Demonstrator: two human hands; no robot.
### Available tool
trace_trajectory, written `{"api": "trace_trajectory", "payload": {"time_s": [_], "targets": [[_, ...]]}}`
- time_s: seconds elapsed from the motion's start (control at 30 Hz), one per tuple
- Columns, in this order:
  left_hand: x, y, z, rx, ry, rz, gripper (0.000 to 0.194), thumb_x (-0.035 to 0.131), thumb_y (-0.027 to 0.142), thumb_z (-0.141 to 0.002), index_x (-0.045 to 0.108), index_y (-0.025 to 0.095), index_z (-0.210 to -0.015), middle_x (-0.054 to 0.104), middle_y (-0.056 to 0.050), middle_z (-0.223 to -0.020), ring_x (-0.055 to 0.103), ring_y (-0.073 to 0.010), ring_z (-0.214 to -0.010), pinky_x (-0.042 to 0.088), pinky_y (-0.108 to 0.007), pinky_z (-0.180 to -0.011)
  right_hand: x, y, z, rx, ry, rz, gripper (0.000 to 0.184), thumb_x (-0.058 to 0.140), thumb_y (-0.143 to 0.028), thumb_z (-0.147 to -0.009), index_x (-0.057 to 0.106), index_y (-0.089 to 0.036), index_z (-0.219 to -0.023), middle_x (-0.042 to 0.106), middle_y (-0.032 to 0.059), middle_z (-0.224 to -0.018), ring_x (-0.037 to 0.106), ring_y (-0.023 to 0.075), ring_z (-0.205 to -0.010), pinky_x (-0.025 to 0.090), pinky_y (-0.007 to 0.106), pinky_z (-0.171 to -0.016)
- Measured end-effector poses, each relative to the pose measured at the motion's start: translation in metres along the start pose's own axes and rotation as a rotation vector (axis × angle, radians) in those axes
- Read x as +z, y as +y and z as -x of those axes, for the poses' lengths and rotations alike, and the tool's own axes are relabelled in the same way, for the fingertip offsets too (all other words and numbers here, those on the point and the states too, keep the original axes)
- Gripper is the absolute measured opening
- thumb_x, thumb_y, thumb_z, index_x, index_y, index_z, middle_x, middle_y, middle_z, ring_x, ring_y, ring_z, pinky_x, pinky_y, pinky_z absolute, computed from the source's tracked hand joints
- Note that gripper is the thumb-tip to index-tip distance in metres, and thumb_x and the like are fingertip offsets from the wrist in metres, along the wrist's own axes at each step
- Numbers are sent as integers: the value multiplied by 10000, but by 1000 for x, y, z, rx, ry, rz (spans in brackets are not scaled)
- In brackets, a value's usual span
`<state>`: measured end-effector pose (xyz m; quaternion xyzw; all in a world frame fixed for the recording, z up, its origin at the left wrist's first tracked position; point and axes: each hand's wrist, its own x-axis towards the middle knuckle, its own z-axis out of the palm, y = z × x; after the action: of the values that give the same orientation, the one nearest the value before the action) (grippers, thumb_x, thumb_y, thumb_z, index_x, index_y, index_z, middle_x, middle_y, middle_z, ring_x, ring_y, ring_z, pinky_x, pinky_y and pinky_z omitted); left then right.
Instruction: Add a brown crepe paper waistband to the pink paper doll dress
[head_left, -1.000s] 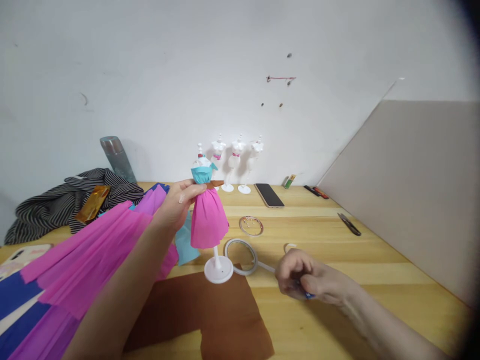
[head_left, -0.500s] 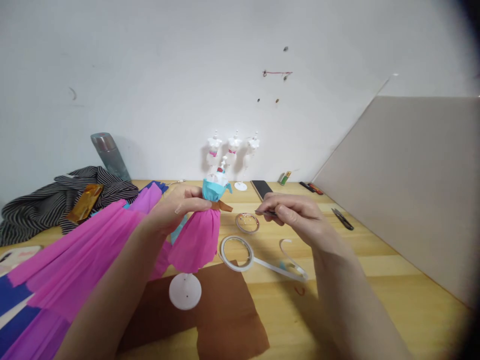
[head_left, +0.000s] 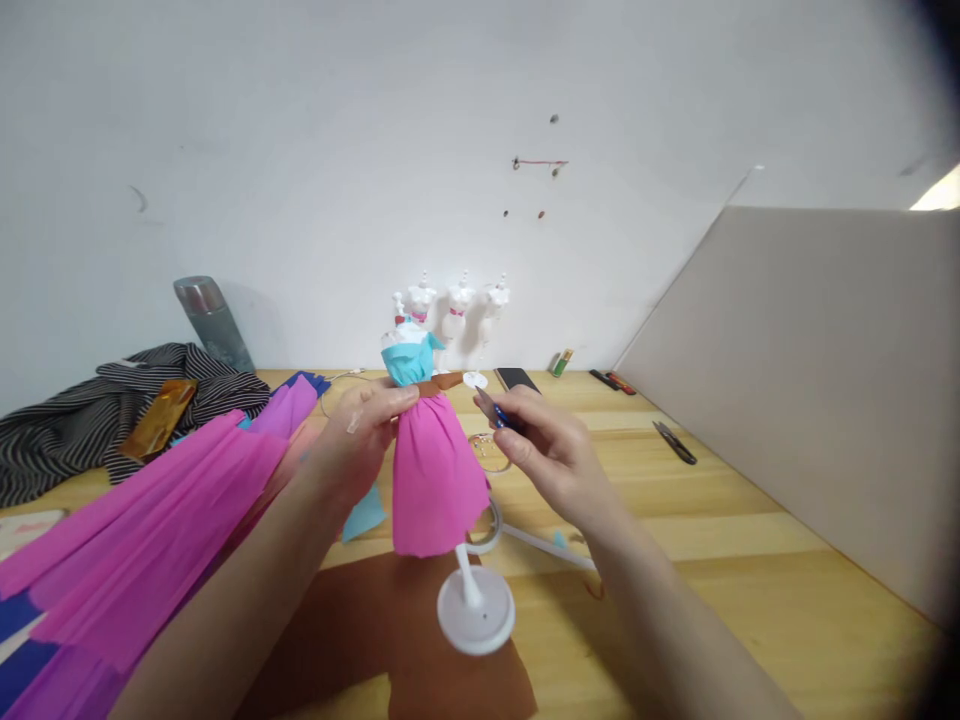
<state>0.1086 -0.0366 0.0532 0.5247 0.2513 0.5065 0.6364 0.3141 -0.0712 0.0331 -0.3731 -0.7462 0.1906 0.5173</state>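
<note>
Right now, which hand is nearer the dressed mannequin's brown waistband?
Left. The left hand grips the dressed mannequin at the brown waistband; the right hand, holding a blue-handled tool, is apart, to its right.

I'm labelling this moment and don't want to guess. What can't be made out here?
All in the head view:
Bladed tool: most of its handle is hidden by the right hand.
Brown strip: one end is covered by the left hand.
White ring: partly hidden behind the pink skirt.
Pale object: cut off by the left edge.
Beads: too small to count.
</note>
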Motion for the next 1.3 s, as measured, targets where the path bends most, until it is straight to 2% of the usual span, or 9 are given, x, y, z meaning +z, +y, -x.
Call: {"api": "trace_trajectory", "payload": {"time_s": [0.13,0.27,0.4,0.57,0.77,0.93,1.13,1.3], "targets": [[6,1,3,64,40,-129,112,655,276,-739,716,183,-731,700,-38,-737,635,-222,-779,488,-339,-798,3,-5,1,138,42,-87,238,600,-353,-867,704,-192,-1007,568,21,-757,503,157,-710,395,290,-610],[9,3,8,86,95,-200,163,649,285,-757,742,177,-836,735,-52,-866,637,-255,-928,467,-351,-874,1,-13,3,192,0,-129,250,620,-380,-857,724,-188,-979,548,14,-726,486,150,-685,392,286,-595],[11,-1,10,168,128,-129,222,702,286,-731,745,189,-926,742,-42,-954,629,-259,-993,464,-357,-900,5,-18,4,138,22,-103,244,595,-367,-885,713,-202,-1022,556,23,-747,490,160,-715,398,295,-621],[14,-10,12,244,115,-98,215,720,269,-727,747,207,-932,746,-35,-987,636,-258,-1029,460,-372,-944,6,-20,6,81,27,-5,271,544,-331,-928,681,-248,-1146,539,25,-762,498,175,-763,411,315,-672],[16,-18,11,234,115,-86,240,737,274,-703,742,212,-934,748,-48,-1023,644,-270,-1045,474,-378,-941,3,-19,8,43,38,47,310,531,-307,-936,644,-245,-1218,547,40,-818,515,184,-800,433,340,-720],[17,-23,9,213,68,-36,236,722,271,-720,736,200,-945,747,-61,-1000,670,-257,-947,497,-369,-869,4,-19,7,7,67,106,299,549,-273,-921,655,-228,-1197,548,37,-799,513,183,-784,416,323,-682],[17,-25,9,211,55,-27,232,713,261,-716,734,203,-939,749,-55,-990,661,-268,-965,506,-356,-818,5,-18,8,-12,80,139,305,551,-255,-920,656,-231,-1205,532,35,-788,493,169,-739,395,300,-625],[19,-24,10,195,24,-2,229,715,274,-723,736,204,-940,752,-54,-987,669,-263,-940,503,-371,-848,6,-19,9,-33,99,119,292,553,-235,-917,666,-226,-1186,523,28,-779,493,163,-729,395,295,-625]]}}
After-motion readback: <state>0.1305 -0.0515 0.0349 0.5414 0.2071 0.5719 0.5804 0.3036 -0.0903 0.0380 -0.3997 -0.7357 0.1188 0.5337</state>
